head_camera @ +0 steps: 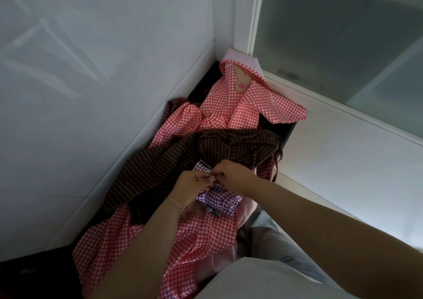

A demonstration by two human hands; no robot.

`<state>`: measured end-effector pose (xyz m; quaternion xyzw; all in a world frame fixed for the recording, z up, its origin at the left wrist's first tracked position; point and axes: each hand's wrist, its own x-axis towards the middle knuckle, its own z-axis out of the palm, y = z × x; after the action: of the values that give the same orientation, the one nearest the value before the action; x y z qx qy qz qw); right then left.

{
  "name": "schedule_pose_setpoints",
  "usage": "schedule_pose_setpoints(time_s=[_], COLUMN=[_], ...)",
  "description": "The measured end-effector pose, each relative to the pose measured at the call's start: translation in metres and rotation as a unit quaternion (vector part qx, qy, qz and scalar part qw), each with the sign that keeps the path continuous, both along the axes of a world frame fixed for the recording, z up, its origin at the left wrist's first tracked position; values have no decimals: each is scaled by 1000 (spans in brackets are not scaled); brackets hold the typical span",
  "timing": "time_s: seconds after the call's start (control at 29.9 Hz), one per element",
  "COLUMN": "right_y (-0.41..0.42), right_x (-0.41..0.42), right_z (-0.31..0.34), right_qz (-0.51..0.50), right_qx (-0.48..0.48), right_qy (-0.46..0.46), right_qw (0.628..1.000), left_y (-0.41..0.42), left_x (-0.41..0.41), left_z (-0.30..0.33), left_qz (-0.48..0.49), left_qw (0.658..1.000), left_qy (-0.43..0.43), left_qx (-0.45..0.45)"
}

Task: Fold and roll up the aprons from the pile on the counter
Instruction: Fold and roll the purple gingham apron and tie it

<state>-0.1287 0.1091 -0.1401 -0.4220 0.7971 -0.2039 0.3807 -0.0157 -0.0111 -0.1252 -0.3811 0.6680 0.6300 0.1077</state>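
Observation:
A pile of aprons covers a dark counter (pixel 288 132) in a corner. A red gingham apron (pixel 240 106) with a cartoon patch lies at the far end, a brown striped apron (pixel 229 145) across the middle, and another red gingham apron (pixel 128 241) nearest me. On top sits a small purple gingham apron (pixel 220 198), bundled up. My left hand (pixel 191 186) and my right hand (pixel 231 173) meet above it, fingertips together, both pinching its fabric or strap at the upper edge.
A white tiled wall (pixel 91 92) runs along the left. A frosted glass window (pixel 343 35) with a white sill (pixel 343 143) stands at the right. My grey trouser leg (pixel 270 241) and white shirt fill the lower right.

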Motion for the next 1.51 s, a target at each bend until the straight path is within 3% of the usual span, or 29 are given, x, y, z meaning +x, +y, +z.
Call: schedule_pose_setpoints(time_s=[0.1,0.37,0.5,0.7,0.9,1.04,1.1,1.17,1.24,1.31,1.44,1.51], right_y=[5,12,10,20,22,21,20,15,8,0,-4,-4], right_x=[-3,2,-2,2,8,7,5,-2,-8,-7,0,-1], right_z=[-6,-7,-4,0,11,16,18,15,13,11,-5,-10], right_qz=[9,65,50,35,115,182,200,145,51,-9,-67,-93], right_qx=[32,4,34,23,33,42,74,33,-50,-69,-55,-53], right_qy=[47,92,110,79,59,118,152,183,109,1,-83,-130], right_qw=[998,994,992,996,991,975,965,972,992,998,993,986], left_y=[1,2,3,-2,-6,-9,-5,-2,2,6,14,17], left_x=[1,7,9,5,-1,-1,1,1,4,9,22,27], left_z=[0,2,1,-2,1,2,5,5,1,-5,-26,-34], left_qz=[53,-30,-6,41,16,-10,-46,-134,-195,-206,-225,-208], left_qw=[998,999,1000,997,993,994,997,984,952,927,811,780], left_qy=[-15,28,25,-29,-77,-80,-61,-22,26,80,165,190], left_qx=[35,21,11,51,89,80,21,-116,-233,-303,-514,-559])
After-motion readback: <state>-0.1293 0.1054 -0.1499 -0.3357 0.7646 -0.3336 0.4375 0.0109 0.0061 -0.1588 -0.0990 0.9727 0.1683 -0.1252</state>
